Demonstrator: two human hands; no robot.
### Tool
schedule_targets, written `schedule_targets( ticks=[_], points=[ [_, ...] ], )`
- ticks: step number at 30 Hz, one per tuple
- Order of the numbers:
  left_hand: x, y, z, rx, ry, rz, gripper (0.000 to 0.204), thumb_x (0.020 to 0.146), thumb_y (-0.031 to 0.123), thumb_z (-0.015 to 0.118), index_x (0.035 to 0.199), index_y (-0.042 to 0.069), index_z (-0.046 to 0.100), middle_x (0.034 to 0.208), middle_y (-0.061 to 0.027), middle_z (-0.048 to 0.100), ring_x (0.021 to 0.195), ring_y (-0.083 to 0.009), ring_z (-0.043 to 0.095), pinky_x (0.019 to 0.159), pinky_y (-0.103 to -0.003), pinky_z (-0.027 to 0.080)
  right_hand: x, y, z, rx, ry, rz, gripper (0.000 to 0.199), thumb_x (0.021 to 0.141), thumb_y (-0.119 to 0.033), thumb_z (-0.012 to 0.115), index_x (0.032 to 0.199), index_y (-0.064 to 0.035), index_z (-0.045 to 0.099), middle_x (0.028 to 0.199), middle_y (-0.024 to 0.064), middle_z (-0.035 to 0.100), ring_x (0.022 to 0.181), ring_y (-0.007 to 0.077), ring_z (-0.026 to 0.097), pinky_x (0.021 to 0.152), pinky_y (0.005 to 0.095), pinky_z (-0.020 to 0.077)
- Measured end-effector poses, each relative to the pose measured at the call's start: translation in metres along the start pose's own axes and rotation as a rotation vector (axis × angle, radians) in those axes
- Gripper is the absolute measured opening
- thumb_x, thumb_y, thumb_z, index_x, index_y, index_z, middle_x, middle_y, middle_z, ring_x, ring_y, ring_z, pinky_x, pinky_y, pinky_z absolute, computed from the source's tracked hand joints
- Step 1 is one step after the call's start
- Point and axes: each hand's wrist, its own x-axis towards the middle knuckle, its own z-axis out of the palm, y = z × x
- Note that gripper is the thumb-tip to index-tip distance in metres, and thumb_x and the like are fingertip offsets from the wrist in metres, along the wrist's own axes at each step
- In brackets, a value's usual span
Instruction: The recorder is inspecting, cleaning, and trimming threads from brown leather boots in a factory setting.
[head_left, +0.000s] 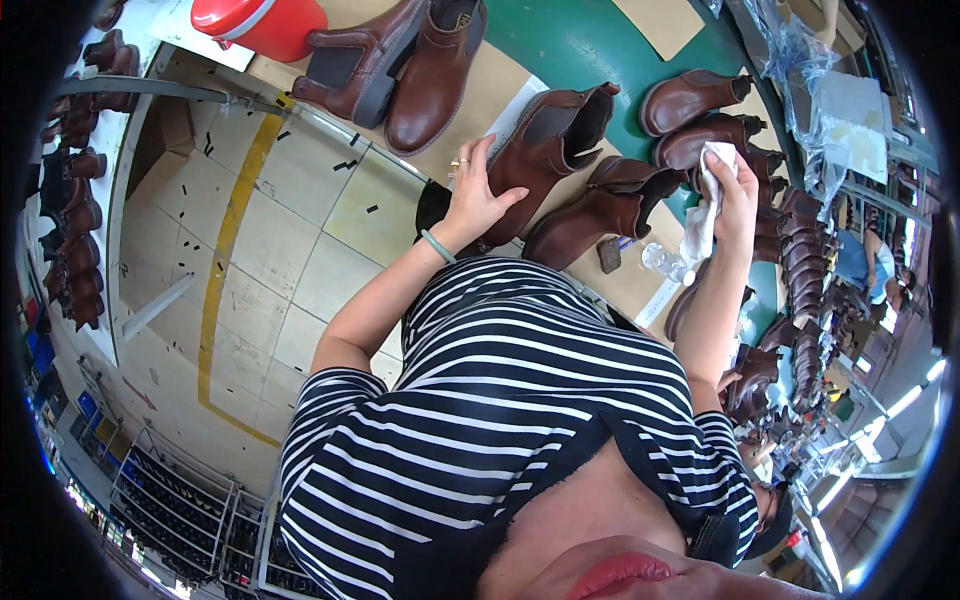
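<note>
My left hand (478, 198) rests against the side of a brown leather ankle boot (535, 150), its fingers and thumb spread apart. That boot has dark elastic in its side and lies on the bench with its opening away from me. Raised over the right part of the bench, my right hand (737, 195) is closed on a white cloth (703, 225) that hangs down from it. Between my hands lies a matching brown boot (590, 218). Close to it are a small brown block (609, 255) and a clear plastic bottle (660, 258).
Another pair of brown boots (435, 90) sits farther left, beside a red container (262, 25). More brown boots (690, 100) line the green surface (560, 45) toward the right. A rack of boots (75, 230) stands at far left. People are at work on the right.
</note>
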Motion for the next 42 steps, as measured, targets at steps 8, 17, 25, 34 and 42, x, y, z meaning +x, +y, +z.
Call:
schedule_targets(
  ticks=[8,17,25,34,42],
  points=[
    [0.013,0.036,-0.018,-0.098,-0.014,0.149,0.064,0.070,0.011,0.075,0.127,0.004,0.047,0.125,-0.0172,0.045,0.117,-0.0356,0.045,0.098,-0.042,0.038,-0.033,0.011,-0.023,-0.001,0.099,-0.042,0.018,0.082,0.001,0.064,0.100,0.0020,0.064,0.092,0.0081,0.068,0.071,0.0091,0.062,0.063,0.0184,0.0467],
    [0.057,0.122,0.006,0.080,-0.156,0.462,0.024,0.078,0.002,0.065,0.101,-0.001,0.061,0.096,-0.0169,0.063,0.088,-0.0304,0.063,0.078,-0.035,0.050,-0.121,0.176,-0.067,-0.115,0.389,0.297,0.022,0.081,0.005,0.047,0.096,-0.0009,0.062,0.085,0.0137,0.069,0.070,0.0152,0.064,0.063,0.0259,0.0510],
    [0.079,0.122,0.041,0.530,-0.383,0.329,0.025,0.078,0.003,0.061,0.104,0.001,0.063,0.077,-0.0177,0.065,0.077,-0.0326,0.064,0.072,-0.040,0.050,-0.085,0.237,-0.032,-0.722,0.713,0.357,0.056,0.065,-0.034,0.081,0.099,0.0067,0.065,0.087,0.0259,0.067,0.089,0.0381,0.066,0.079,0.0422,0.0506],
    [0.100,0.117,0.037,0.243,-0.651,-0.058,0.030,0.080,-0.002,0.056,0.109,-0.002,0.065,0.077,-0.0076,0.066,0.069,-0.0138,0.060,0.066,-0.028,0.047,-0.083,0.227,-0.042,-0.675,0.672,0.383,0.034,0.070,-0.022,0.074,0.098,-0.0038,0.067,0.095,0.0236,0.066,0.089,0.0380,0.064,0.079,0.0449,0.0502],
    [0.107,0.114,0.035,0.130,-0.630,-0.189,0.026,0.080,-0.004,0.058,0.105,-0.004,0.067,0.081,-0.0021,0.065,0.069,-0.0065,0.054,0.062,-0.022,0.044,-0.075,0.237,-0.039,-0.646,0.746,0.012,0.025,0.076,-0.023,0.070,0.090,-0.0034,0.062,0.084,0.0180,0.066,0.081,0.0388,0.063,0.071,0.0467,0.0479]
  ],
)
